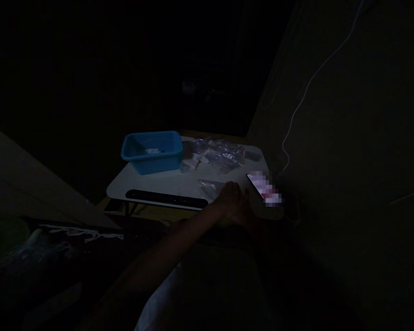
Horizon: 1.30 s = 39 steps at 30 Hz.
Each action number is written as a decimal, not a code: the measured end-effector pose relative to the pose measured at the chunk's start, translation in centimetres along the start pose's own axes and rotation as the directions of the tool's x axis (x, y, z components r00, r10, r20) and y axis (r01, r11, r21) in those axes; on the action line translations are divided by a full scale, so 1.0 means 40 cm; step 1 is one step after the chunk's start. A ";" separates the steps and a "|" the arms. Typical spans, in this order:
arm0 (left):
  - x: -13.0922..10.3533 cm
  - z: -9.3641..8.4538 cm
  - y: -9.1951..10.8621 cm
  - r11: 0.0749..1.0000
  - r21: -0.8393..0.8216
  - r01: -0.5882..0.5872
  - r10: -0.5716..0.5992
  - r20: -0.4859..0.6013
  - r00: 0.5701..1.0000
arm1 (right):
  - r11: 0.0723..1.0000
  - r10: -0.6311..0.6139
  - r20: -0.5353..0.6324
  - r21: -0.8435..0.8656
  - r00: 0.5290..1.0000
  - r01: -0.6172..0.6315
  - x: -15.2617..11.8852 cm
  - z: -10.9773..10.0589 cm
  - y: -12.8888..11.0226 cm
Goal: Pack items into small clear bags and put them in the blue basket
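Note:
In very dim light, my left hand [229, 198] is at the front right of a small white table [158, 184], its fingers curled. A clear plastic bag [211, 187] reaches from the tabletop to these fingers, which seem closed on its edge. Close against it on the right is my right hand [243, 211], mostly in shadow and closed. Whatever its fingers hold is hidden. Just right of both hands lies a phone [262, 186] with its screen lit.
A blue plastic basin [155, 161] stands at the table's left, with something pale inside. Several crumpled clear bags [224, 154] lie along the back. A black slot strip [165, 198] runs along the front edge. A white cable [305, 92] hangs down the right wall.

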<state>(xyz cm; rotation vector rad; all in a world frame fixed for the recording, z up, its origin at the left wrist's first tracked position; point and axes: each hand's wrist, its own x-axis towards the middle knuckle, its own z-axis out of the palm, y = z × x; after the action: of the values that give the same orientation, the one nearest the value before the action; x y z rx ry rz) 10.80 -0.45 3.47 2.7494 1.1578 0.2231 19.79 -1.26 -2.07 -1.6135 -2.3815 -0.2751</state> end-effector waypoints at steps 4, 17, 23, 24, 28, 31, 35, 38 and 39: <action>-0.014 0.027 -0.002 0.976 -0.016 0.218 -0.216 0.072 0.974 | 0.996 0.066 0.102 -0.061 0.993 -0.060 -0.006 -0.018 -0.003; 0.015 0.030 -0.024 0.977 -0.067 0.204 -0.199 0.074 0.977 | 0.995 0.097 0.120 0.012 0.988 -0.099 0.006 -0.034 -0.011; -0.003 0.041 -0.057 0.972 -0.055 0.230 -0.226 0.058 0.972 | 0.993 0.115 0.097 0.007 0.989 -0.116 -0.001 -0.041 -0.018; -0.009 0.041 -0.065 0.972 -0.049 0.232 -0.229 0.053 0.972 | 0.992 0.127 0.103 0.002 0.987 -0.128 -0.001 -0.041 -0.019; -0.031 0.042 -0.092 0.964 0.005 0.266 -0.266 0.034 0.963 | 0.986 0.168 0.137 -0.020 0.976 -0.167 0.000 -0.036 -0.018; -0.048 0.038 -0.108 0.958 0.053 0.283 -0.285 0.014 0.959 | 0.987 0.159 0.108 -0.033 0.981 -0.156 0.001 -0.030 -0.016; -0.074 0.035 -0.134 0.948 0.092 0.304 -0.303 -0.024 0.953 | 0.989 0.146 0.053 -0.030 0.988 -0.144 0.000 -0.022 -0.015; -0.091 0.039 -0.159 0.940 0.121 0.320 -0.312 -0.080 0.947 | 0.987 0.156 0.052 -0.040 0.986 -0.154 0.000 -0.018 -0.015; -0.095 0.041 -0.166 0.935 0.128 0.332 -0.321 -0.100 0.942 | 0.987 0.159 0.056 -0.042 0.986 -0.157 0.000 -0.018 -0.015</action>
<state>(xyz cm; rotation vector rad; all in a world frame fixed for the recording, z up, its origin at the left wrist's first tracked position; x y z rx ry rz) 3.87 1.26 0.28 2.6271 1.6896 0.2139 19.32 -1.69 -1.40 -1.8404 -2.2869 -0.2461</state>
